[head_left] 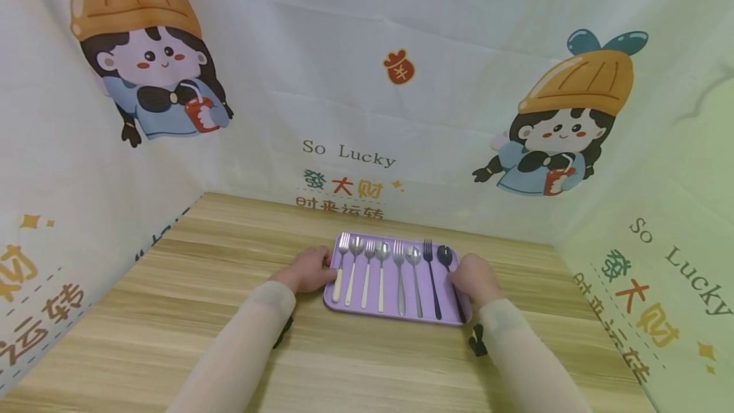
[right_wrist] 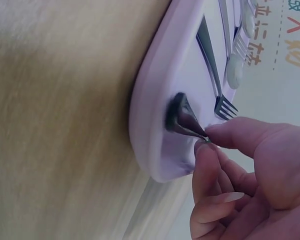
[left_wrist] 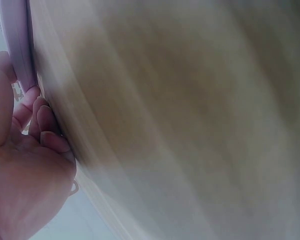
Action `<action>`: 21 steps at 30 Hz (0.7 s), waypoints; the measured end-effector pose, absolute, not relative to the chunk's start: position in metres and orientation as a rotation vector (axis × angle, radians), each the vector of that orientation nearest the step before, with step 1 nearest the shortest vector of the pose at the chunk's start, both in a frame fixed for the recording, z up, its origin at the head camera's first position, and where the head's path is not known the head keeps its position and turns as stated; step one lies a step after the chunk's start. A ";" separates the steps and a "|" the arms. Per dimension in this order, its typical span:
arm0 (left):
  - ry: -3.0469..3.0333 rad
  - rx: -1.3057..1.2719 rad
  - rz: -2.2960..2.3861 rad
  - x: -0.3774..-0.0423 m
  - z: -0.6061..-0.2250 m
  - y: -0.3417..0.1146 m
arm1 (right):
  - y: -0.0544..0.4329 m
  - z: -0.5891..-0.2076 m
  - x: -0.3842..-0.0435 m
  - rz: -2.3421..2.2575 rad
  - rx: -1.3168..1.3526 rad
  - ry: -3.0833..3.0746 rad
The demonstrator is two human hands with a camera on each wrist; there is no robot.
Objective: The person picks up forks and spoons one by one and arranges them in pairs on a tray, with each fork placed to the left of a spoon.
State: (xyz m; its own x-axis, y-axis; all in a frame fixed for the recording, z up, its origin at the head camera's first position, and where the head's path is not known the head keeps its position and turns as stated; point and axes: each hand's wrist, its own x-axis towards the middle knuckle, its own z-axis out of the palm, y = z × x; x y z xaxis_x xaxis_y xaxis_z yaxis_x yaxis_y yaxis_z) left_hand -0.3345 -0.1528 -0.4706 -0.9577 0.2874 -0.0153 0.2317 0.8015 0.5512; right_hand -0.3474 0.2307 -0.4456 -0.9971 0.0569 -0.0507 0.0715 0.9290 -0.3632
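A lilac tray [head_left: 367, 308] lies on the wooden table with forks and spoons set side by side in a row. My left hand [head_left: 311, 269] grips its left rim, thumb above and fingertips at the edge; in the left wrist view the fingers [left_wrist: 49, 120] curl low against the table. At the tray's right end my right hand [head_left: 477, 276] pinches the handle of a black spoon [head_left: 445, 255] between thumb and fingers. The dark handle [right_wrist: 182, 122] points towards the right wrist camera, and the spoon's bowl is hidden there. A black fork [head_left: 433, 279] lies just left of it.
Further left on the tray are silver forks and spoons, such as a spoon [head_left: 413, 255], and white-handled ones, such as a fork [head_left: 343, 244]. A printed cloth [head_left: 447, 196] hangs behind and at both sides of the table [head_left: 355, 368].
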 end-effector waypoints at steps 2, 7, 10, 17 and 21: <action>2.889 0.426 0.857 -0.332 -0.468 -0.153 | 0.236 -0.457 -0.358 -0.555 0.102 3.060; 2.875 0.411 0.855 -0.330 -0.464 -0.152 | 0.233 -0.450 -0.353 -0.575 0.124 3.061; 2.878 0.398 0.852 -0.332 -0.466 -0.150 | 0.227 -0.433 -0.335 -0.650 0.121 3.033; 2.871 0.390 0.850 -0.332 -0.464 -0.148 | 0.225 -0.422 -0.318 -0.761 0.173 2.981; 2.865 0.388 0.869 -0.328 -0.460 -0.149 | 0.228 -0.425 -0.318 -0.754 0.154 2.984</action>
